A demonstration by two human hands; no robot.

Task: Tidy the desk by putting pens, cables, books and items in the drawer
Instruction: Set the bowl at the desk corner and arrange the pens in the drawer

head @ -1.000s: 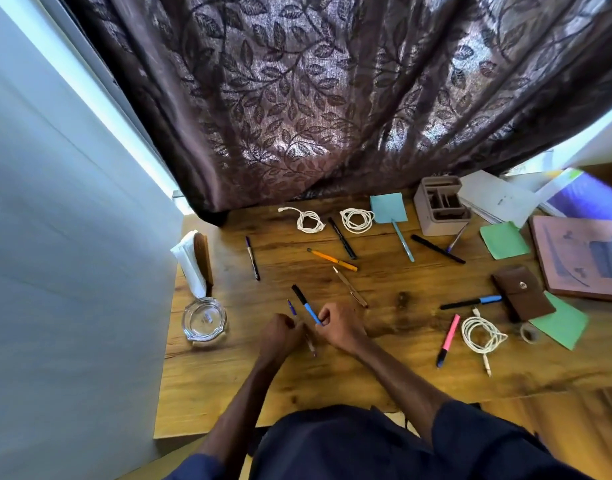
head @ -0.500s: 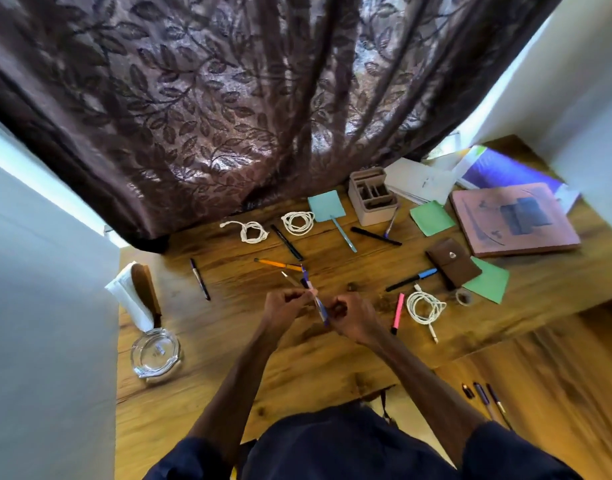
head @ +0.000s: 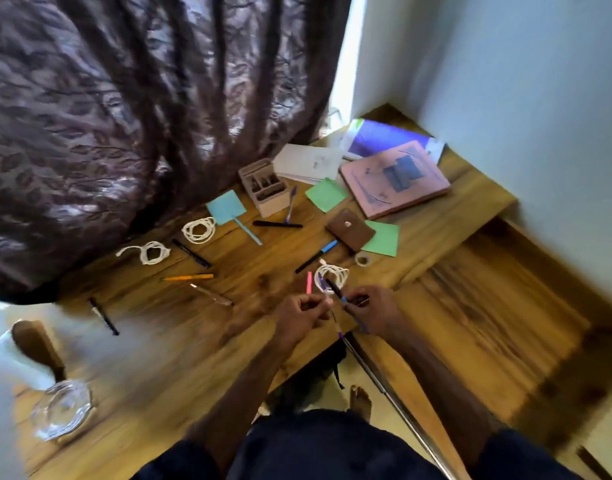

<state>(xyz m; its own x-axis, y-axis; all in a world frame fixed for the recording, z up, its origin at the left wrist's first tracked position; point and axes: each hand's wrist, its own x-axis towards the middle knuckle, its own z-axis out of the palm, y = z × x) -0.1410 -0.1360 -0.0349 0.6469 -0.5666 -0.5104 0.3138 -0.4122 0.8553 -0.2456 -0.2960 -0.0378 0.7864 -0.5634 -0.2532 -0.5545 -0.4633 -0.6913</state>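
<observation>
We are holding the left hand (head: pixel 303 313) and the right hand (head: pixel 370 311) close together over the near edge of the brown wooden desk (head: pixel 180 358), fingers curled on both. The right hand is pinching a black-and-blue pen (head: pixel 335 289), its dark end slanting up and away toward the left hand. The left hand is pinching a thin purple pen (head: pixel 321 282) that crosses between the two grips. Blur is keeping us from telling whether more pens are held. Just beyond the fingertips are lying a pink marker (head: pixel 309 282) and a coiled white cable (head: pixel 333 274), with a small roll of clear tape (head: pixel 362 259) a little farther out past the right hand. Beyond those are sitting a brown leather pouch (head: pixel 349 230) on a green paper note (head: pixel 384 239) and a black pen with a blue cap (head: pixel 316 256). Out to the left of the left hand are lying a brown pen (head: pixel 211 294), an orange pen (head: pixel 187 277) and a black marker (head: pixel 191 253). Far beyond the right hand a pink book (head: pixel 394 178) is resting near a beige desk organiser (head: pixel 266 187). To the right of the right hand, lower than the desktop, the open wooden drawer (head: pixel 488 323) is standing out, its metal rail (head: pixel 394 403) running down beneath the right forearm.
</observation>
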